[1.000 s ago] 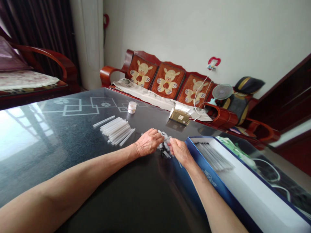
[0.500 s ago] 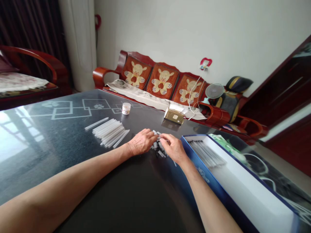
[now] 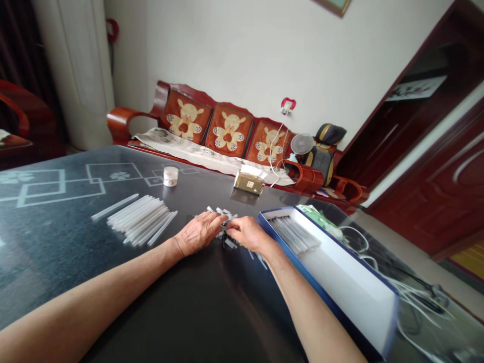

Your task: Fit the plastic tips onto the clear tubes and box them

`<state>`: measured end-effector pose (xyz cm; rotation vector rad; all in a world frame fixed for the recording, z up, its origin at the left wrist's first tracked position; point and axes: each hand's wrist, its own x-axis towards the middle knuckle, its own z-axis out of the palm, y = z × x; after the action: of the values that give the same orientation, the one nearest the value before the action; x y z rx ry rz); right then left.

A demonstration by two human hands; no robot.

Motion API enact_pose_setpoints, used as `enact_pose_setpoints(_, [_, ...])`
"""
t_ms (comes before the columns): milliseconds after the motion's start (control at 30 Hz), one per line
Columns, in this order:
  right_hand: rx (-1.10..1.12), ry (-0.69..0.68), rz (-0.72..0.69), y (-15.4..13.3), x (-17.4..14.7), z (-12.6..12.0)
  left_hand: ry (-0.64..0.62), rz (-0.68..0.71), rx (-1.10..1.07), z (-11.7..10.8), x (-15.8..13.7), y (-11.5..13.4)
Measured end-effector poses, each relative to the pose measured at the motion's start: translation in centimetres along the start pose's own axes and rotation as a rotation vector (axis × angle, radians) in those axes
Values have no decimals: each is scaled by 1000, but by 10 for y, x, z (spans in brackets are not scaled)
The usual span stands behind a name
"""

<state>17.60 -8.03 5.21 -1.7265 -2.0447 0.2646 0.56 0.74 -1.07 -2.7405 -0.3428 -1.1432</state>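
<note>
"Everything has slid left across the view, and the left hand [image 3: 200, 234] and right hand [image 3: 246, 233] have drawn closer together. How are the edges?"

"Pale wall [image 3: 212, 45] at the back, wooden sofa [image 3: 119, 124] along it, then the far edge of the dark tabletop [image 3: 170, 317]. Its glossy surface stretches between the forearms. To the right, the long blue box [image 3: 351, 295] stands just beside the right forearm; I can't tell whether they touch."

"And on the surface?"

"White sticks [image 3: 140, 219] lie roughly side by side, left of the hands. Thin tubes [image 3: 295, 236] with dark ends fill the box's far end. A gold tissue box [image 3: 247, 184] sits near the sofa side, a small white jar [image 3: 171, 176] beyond the sticks."

"The hands, then?"

"Nearly meeting over a heap of small white and black pieces [image 3: 230, 243], just left of the box. Left fingers bend down over it; right thumb and fingers bunch at its near right. Fingertips are too small to read, so I can't tell whether either is clamped on a piece."
</note>
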Motion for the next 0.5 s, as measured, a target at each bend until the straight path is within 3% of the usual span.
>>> enact_pose_setpoints(100, [-75, -12, -10, 2, -3, -29, 62, -41, 43, -5, 3, 1])
enact_pose_setpoints(200, [-94, 63, 90, 29, -25, -73, 121, -104, 78, -8, 5, 0])
enact_pose_setpoints(333, [-324, 199, 487, 95, -68, -122, 147, -134, 39, -5, 4, -5])
enact_pose_setpoints(400, [-407, 165, 695, 128, -84, -131, 148, -149, 23, -3, 3, -7])
enact_pose_setpoints(467, [-479, 145, 781, 152, -91, -131, 141, -157, 21, -1, 2, -8])
enact_pose_setpoints(500, [-517, 149, 756, 161, -93, -129, 135, -156, 24, -1, 1, -9])
